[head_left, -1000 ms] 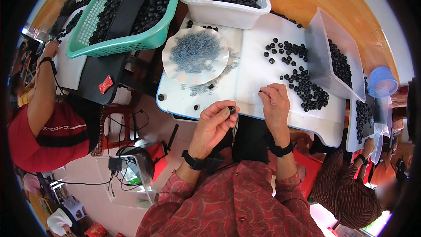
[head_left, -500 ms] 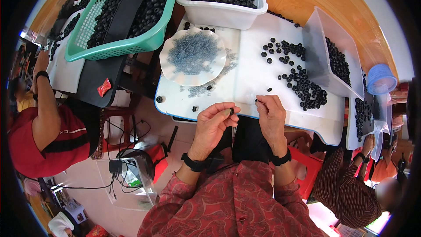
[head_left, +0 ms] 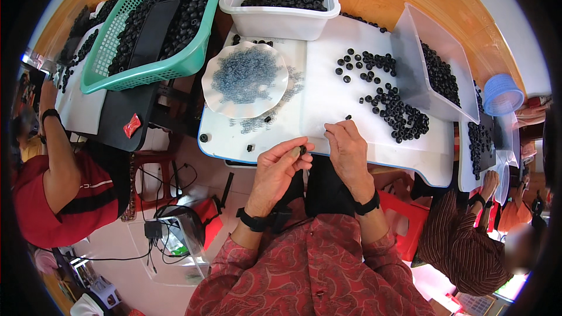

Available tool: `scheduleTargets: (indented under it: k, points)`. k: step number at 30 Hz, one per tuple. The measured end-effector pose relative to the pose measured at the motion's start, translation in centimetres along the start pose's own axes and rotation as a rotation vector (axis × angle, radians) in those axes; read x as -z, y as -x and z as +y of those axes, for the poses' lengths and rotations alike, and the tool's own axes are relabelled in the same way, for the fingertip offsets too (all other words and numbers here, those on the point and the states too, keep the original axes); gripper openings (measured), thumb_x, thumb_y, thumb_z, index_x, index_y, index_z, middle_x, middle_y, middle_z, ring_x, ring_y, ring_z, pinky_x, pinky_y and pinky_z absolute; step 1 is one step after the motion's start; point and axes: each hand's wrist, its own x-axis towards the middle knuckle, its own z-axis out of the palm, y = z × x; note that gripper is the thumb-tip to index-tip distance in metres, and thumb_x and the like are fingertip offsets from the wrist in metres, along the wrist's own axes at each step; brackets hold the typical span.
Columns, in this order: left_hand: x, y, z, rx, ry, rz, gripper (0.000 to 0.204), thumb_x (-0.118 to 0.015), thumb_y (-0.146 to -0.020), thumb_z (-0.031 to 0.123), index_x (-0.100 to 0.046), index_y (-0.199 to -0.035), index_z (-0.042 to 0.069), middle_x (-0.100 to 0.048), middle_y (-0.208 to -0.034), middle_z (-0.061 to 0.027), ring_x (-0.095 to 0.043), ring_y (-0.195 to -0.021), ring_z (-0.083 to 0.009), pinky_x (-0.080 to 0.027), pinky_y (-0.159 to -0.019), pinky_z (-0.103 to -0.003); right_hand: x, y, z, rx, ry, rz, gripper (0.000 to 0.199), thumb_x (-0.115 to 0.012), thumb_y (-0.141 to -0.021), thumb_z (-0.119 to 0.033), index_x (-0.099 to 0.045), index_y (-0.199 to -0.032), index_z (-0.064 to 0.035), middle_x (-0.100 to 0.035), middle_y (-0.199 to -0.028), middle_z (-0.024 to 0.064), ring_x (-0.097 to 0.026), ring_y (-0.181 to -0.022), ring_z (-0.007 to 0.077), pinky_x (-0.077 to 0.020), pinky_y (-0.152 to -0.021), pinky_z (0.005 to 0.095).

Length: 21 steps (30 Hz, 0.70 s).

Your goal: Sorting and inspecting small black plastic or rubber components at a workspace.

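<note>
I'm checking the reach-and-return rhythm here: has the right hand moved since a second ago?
Yes. The right hand has pulled back from the loose black rings toward the near edge of the white board.

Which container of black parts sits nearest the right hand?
The clear tilted bin at the board's right edge, beside the loose pile of black rings. The white tub and green basket lie farther back from the right hand.
</note>
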Motion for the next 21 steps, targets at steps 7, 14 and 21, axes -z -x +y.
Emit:
scheduleTargets:
  k: [7,14,21]
  points:
    - [-0.3,0.2,0.1,-0.017,0.004,-0.025,0.028,-0.051,-0.100,0.001,-0.061,-0.125,-0.006,-0.067,-0.115,-0.0193,-0.067,-0.093,-0.0201,-0.057,-0.082,-0.031,0.2,-0.2,-0.1,-0.021,0.070,-0.035,0.017,-0.066,-0.082,0.003,-0.068,-0.097,-0.0026,-0.061,-0.089,0.0134,-0.065,-0.073,0.0326,-0.0529,-0.063,0.0404]
    - [0.4,0.3,-0.2,-0.032,-0.023,-0.008,0.028,-0.052,-0.098,0.001,-0.062,-0.123,-0.006,-0.068,-0.112,-0.0191,-0.065,-0.089,-0.0195,-0.054,-0.077,-0.030,0.5,0.4,-0.3,-0.170,-0.222,0.008,0.015,-0.071,-0.082,0.002,-0.070,-0.097,-0.0009,-0.065,-0.087,0.0103,-0.065,-0.071,0.0216,-0.0530,-0.064,0.0299]
    - [-0.5,0.4,0.2,-0.031,0.014,-0.026,0.027,-0.053,-0.100,0.003,-0.062,-0.124,-0.004,-0.067,-0.113,-0.0175,-0.068,-0.095,-0.0208,-0.058,-0.084,-0.032,1.2,1.5,-0.6,-0.539,-0.917,-0.014,0.014,-0.070,-0.085,0.006,-0.071,-0.099,0.0010,-0.066,-0.091,0.0016,-0.061,-0.079,0.0078,-0.0506,-0.071,0.0220]
